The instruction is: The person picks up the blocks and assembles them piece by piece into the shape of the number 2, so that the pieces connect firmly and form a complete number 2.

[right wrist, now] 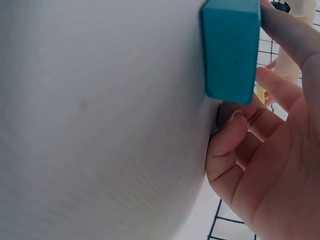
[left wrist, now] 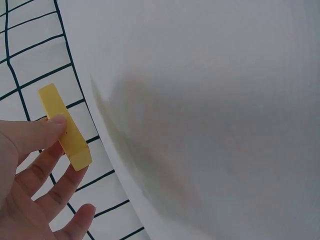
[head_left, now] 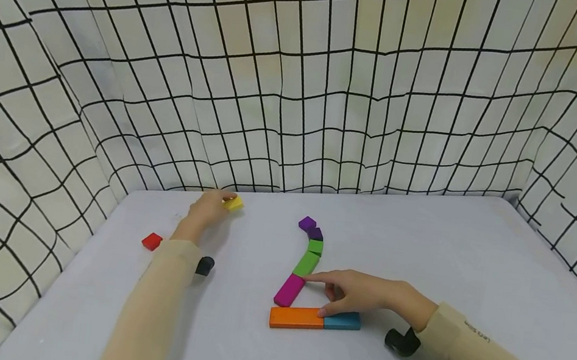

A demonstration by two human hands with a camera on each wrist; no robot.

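Note:
At the far left of the table my left hand (head_left: pixel 209 207) pinches a yellow block (head_left: pixel 233 203) between thumb and fingers. In the left wrist view this yellow block (left wrist: pixel 62 125) is long and slim, with a seam near its lower end. My right hand (head_left: pixel 361 292) reaches over the block row from the right. Its index fingertip is at the joint of the magenta block (head_left: pixel 289 291) and a green block (head_left: pixel 307 264). The thumb touches the orange block (head_left: pixel 297 318) near its joint with the blue block (head_left: pixel 342 321). The other fingers are curled against the table.
A smaller green block (head_left: pixel 315 246) and two purple blocks (head_left: pixel 307 224) continue the curved row away from me. Apart on the left lies a red block (head_left: pixel 151 241). White walls with a black grid net (head_left: pixel 330 118) enclose the table (head_left: pixel 451 246) at the back and sides.

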